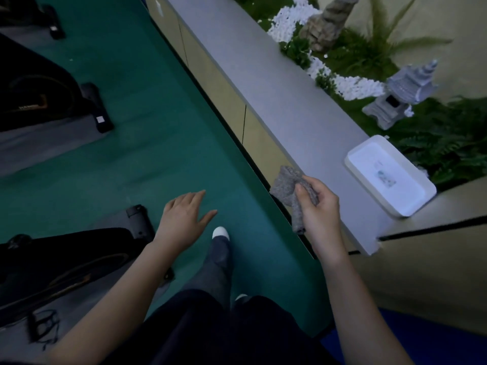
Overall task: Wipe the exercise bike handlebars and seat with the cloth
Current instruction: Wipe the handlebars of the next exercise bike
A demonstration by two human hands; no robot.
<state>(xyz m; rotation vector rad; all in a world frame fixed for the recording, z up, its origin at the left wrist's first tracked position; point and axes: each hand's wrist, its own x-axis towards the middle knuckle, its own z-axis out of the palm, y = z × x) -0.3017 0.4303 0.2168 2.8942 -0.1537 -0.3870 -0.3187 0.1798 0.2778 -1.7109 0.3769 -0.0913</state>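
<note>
1. Cloth [288, 191]: grey, bunched, pinched between thumb and fingers of my right hand [320, 206]; one end hangs down below the hand.
2. Right hand is curled round the cloth, held at the near edge of the grey bench [276, 96], with the cloth hanging in front of that edge.
3. Left hand [184, 219]: fingers straight and slightly spread, palm down, holding nothing, held out over the green floor [158, 127].
4. Exercise bike [66, 259]: only its dark lower body and foot show, at lower left, near my left forearm. A second dark machine [39, 101] stands farther off at upper left.
5. White tray [390, 177] sits on the bench, right of the cloth and apart from it.
6. Behind the bench: stone lantern [403, 96], tall rock [329, 19], white pebbles [290, 19], ferns [448, 143].
7. My white shoe [220, 232] is on the floor between the hands.
</note>
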